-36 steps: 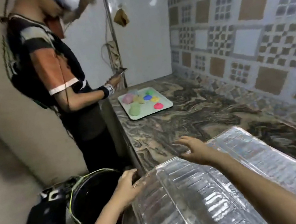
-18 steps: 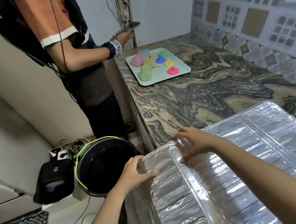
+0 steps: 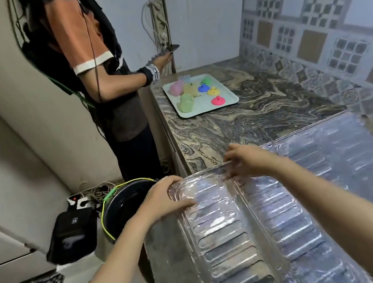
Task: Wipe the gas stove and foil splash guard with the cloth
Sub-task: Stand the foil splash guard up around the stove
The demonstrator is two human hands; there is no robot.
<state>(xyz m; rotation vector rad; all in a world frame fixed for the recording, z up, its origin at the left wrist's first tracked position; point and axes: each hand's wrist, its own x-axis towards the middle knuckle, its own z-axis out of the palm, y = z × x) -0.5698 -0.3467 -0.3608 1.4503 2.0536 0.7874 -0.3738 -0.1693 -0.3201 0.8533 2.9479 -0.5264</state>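
The ribbed silver foil splash guard [image 3: 305, 196] lies spread flat over the near part of the marble counter, its left panel bending past the counter's front edge. My left hand [image 3: 165, 200] grips the guard's top left corner, thumb on the foil. My right hand [image 3: 248, 160] pinches the far edge of the guard at the fold between two panels. No cloth and no gas stove show in this view.
A white tray [image 3: 229, 97] of small coloured pieces sits further along the marble counter [image 3: 261, 115]. A person [image 3: 99, 81] stands at the counter's end holding a phone. On the floor are a dark bucket [image 3: 127, 206], a black bag [image 3: 71, 233] and cables.
My right hand went from hovering open above the guard to pinching its far edge. My left hand shifted onto the corner. My view tilted down.
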